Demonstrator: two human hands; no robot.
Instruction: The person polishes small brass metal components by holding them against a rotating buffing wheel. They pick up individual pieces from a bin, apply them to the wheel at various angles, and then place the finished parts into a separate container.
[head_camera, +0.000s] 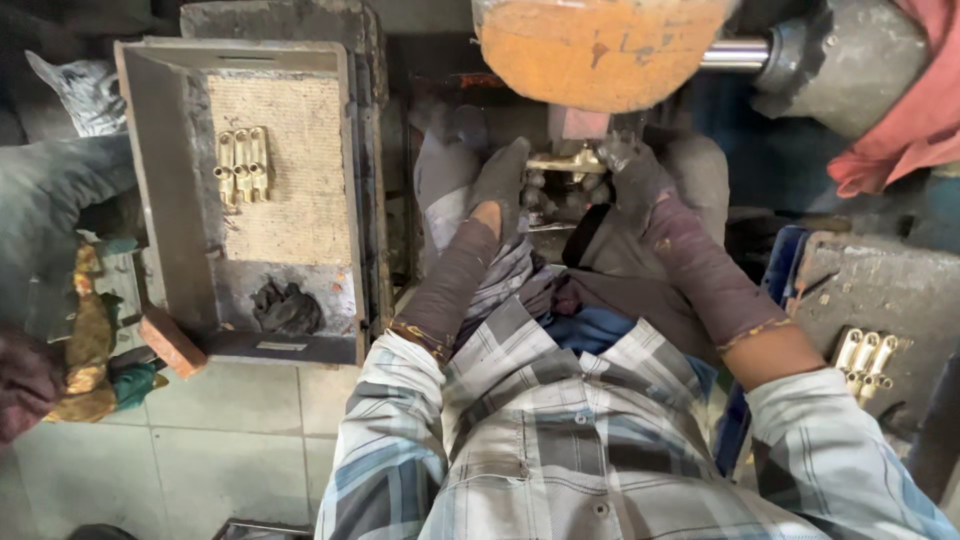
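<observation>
A brass fitting (566, 160) sits in the machine bed, straight below a large orange round wheel (600, 50). My left hand (500, 182), in a dark grey glove, touches the fitting's left end. My right hand (634, 172), also gloved, pinches its right end. Both hands are curled on the piece. Long sleeve covers run up both forearms. Small round metal parts lie just beneath the fitting, partly hidden by my fingers.
A grey metal tray (170, 190) at left holds a woven mat with several brass fittings (242, 165) and a dark rag (286, 307). More brass fittings (866, 360) lie on a grey block at right. A shiny shaft (735, 55) and red cloth (900, 110) are upper right.
</observation>
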